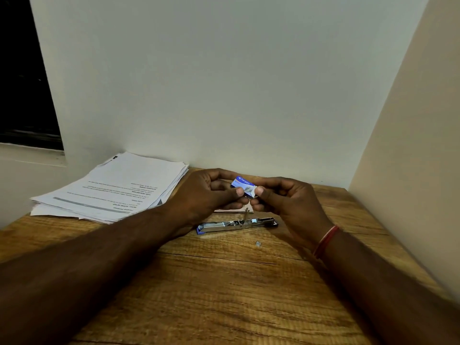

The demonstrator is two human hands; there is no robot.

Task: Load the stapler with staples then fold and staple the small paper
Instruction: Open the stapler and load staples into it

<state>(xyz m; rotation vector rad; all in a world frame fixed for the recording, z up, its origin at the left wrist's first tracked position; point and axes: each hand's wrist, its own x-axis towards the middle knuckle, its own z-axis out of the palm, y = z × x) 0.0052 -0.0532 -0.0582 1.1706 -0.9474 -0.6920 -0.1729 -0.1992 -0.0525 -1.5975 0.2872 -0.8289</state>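
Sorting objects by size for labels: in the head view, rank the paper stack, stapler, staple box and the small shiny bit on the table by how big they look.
1. paper stack
2. stapler, lying opened out
3. staple box, partly covered, but clearly shorter than the stapler
4. small shiny bit

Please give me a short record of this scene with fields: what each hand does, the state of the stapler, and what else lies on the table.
left hand: pinches one end of the staple box
right hand: pinches the other end of the box
staple box: held above the table
stapler: lies open on the table, untouched
small paper: flat, mostly hidden behind the hands
paper stack: far left, by the wall
small bit: near the stapler; cannot tell what it is
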